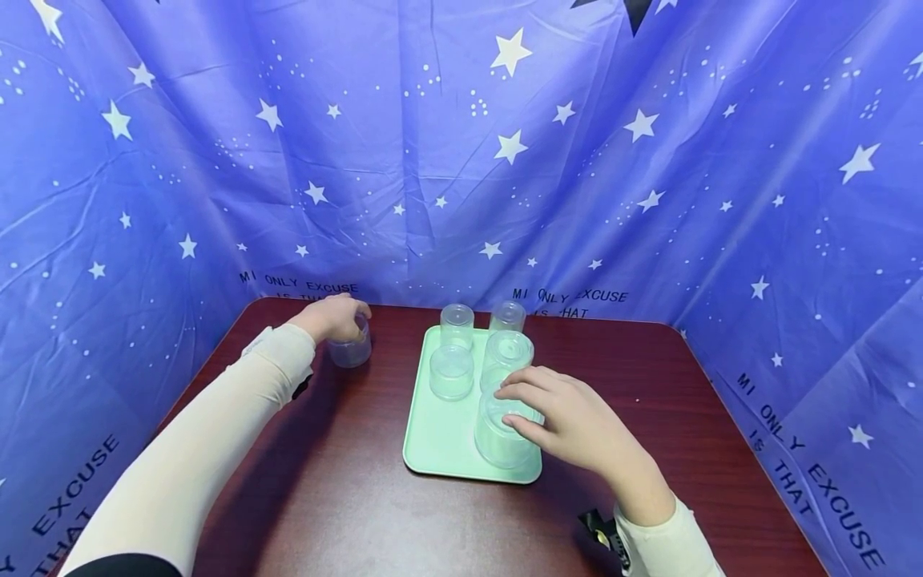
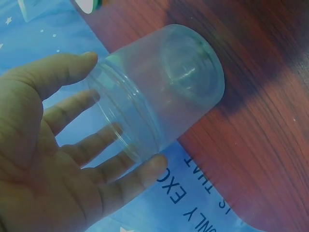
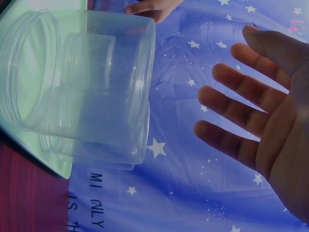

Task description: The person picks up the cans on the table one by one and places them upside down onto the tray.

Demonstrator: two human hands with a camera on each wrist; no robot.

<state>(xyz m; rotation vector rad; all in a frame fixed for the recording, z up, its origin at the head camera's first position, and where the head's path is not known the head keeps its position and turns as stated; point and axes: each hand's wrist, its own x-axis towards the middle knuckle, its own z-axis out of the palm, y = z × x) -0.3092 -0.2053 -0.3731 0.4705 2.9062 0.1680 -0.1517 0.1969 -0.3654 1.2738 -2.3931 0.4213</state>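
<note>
At the table's back left my left hand [image 1: 333,318] grips a clear plastic jar [image 1: 350,349] by its threaded rim. The left wrist view shows the thumb on one side of that rim and the fingers around the other; whether the jar's base touches the table I cannot tell. My right hand [image 1: 577,417] hovers by a large clear jar [image 1: 503,449] at the front right of a pale green tray [image 1: 440,449]. In the right wrist view its fingers [image 3: 231,140] are spread, apart from the large jar [image 3: 106,116], which stands mouth down.
Several other clear jars share the tray: a short wide jar [image 1: 452,375], a tall jar [image 1: 508,353] and smaller ones at the back. The dark red wooden table [image 1: 360,497] is bordered by a blue star-patterned curtain [image 1: 404,160] behind and at both sides.
</note>
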